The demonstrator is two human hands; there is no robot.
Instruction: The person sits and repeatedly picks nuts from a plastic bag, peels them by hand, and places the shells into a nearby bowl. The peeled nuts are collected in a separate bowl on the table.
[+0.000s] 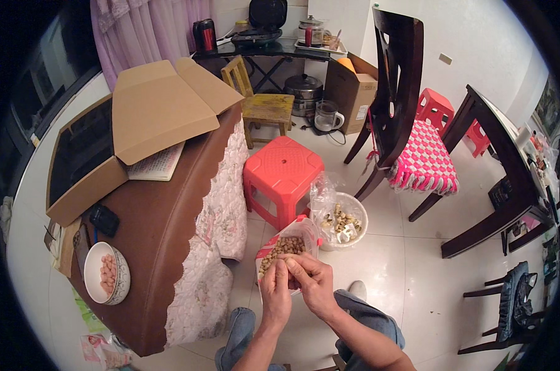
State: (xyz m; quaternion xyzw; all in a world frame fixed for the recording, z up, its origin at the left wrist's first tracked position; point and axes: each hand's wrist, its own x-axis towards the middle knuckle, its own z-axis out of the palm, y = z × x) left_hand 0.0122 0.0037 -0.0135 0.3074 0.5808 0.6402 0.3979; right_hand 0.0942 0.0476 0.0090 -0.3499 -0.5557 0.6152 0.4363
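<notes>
My left hand [277, 290] and my right hand [311, 280] meet fingertip to fingertip over a red and white plastic container [313, 229]. Both thumbs pinch inward at what seems to be a small peanut, almost wholly hidden by the fingers. Inside the container lie many unshelled peanuts [290, 246]. Just beyond it on the right stands a white waste basket [361, 211] lined with a clear plastic bag [324, 192], holding empty shells [344, 219]. Off to the left, a white patterned bowl [121, 280] with pink peanut kernels [107, 273] rests on a brown leather-like bench [145, 259].
A red plastic stool [284, 162] stands ahead. The bench also carries an open cardboard box [164, 106] and a black pouch [104, 220]. A dark wooden chair [400, 92] is at right. Behind are a small yellow chair [267, 106] and a glass kettle [326, 118].
</notes>
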